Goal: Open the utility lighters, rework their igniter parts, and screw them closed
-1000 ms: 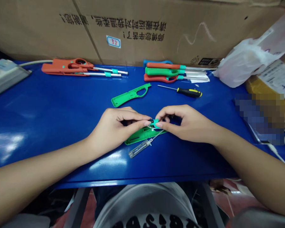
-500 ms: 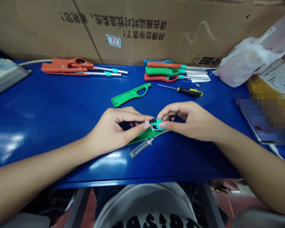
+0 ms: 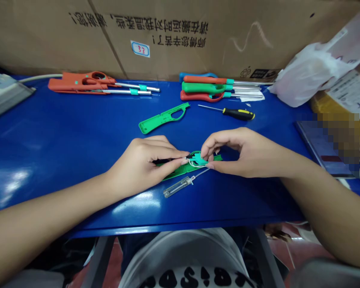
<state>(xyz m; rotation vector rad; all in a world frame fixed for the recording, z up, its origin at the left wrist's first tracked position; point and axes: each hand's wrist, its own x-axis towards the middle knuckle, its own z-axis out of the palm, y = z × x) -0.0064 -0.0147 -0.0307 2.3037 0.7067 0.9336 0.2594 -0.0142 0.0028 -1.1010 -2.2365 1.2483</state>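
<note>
Pinch grips meet at the teal trigger piece (image 3: 197, 159): left hand (image 3: 144, 162) nips its left end, right hand (image 3: 240, 154) its right. Directly beneath the pinch lies a green lighter shell (image 3: 183, 170), with a clear fuel tube (image 3: 177, 187) just nearer on the blue table (image 3: 78, 132).

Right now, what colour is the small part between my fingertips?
The small part is teal; head view shows it best.

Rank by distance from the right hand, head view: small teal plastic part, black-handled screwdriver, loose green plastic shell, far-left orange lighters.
1. Small teal plastic part, pinched by the right hand.
2. Black-handled screwdriver, just behind.
3. Loose green plastic shell, back left.
4. Orange lighters, far back left.
</note>
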